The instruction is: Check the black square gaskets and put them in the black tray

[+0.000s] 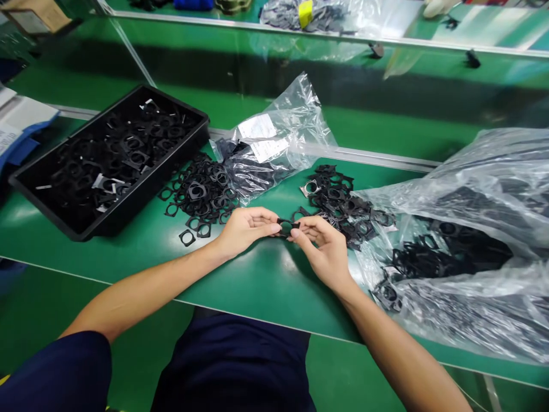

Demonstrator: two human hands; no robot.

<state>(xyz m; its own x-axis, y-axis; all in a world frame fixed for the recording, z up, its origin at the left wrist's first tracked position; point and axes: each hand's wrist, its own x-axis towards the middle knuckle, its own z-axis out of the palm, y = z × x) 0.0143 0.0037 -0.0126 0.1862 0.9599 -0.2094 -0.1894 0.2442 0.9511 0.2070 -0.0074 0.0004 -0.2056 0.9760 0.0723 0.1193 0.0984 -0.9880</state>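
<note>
Between my two hands, just above the green tabletop, is a small black plastic frame (288,223) with a round hole. My left hand (249,230) pinches its left end between thumb and fingers. Its right end sits in the closed fingers of my right hand (322,247). Whether it is one part or two pressed together, I cannot tell. Behind my left hand lies a heap of loose black rings (201,189). Another pile of black frames (337,197) spreads behind my right hand, one lighter piece at its left edge.
At the left stands a black tray (143,194) full of similar parts. A clear plastic bag (295,126) with labels and black pieces lies at the back. On the right, a large open bag (484,309) spills black parts. A metal-edged shelf (240,24) runs across the back.
</note>
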